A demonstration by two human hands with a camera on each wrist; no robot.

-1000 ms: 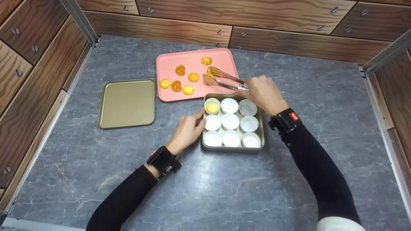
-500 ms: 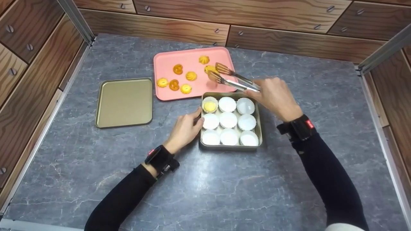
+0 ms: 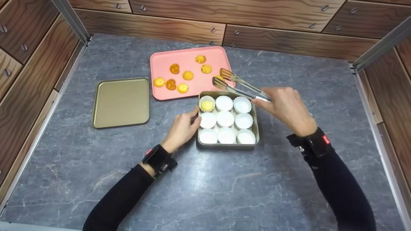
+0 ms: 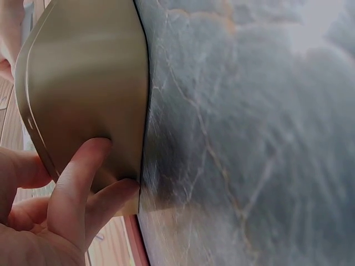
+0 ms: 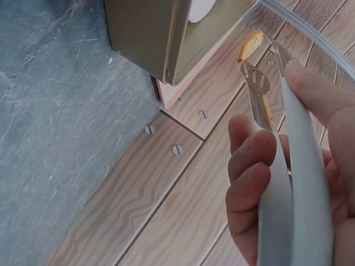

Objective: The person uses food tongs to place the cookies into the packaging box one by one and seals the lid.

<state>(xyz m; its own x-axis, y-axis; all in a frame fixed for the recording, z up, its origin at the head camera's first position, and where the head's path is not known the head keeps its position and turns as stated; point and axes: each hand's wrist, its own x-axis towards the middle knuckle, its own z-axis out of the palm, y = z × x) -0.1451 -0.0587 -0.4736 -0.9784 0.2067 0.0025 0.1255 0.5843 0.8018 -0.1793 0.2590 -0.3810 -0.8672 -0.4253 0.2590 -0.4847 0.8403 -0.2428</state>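
One cup (image 3: 206, 104) is filled, eight look empty; left hand (image 3: 179, 131) grips tin (image 3: 228, 146), right hand (image 3: 287, 108) grips tongs (image 5: 308, 166) pinching a cookie (image 5: 251, 46); seven more lie on tray (image 3: 160, 64).

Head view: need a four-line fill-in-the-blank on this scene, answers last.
The serving tray is ____ in color.
The right hand holds a pair of ____.
The square tin contains ____ paper cups.
The left hand touches the ____ side of the square tin.

Answers: pink; tongs; nine; left.
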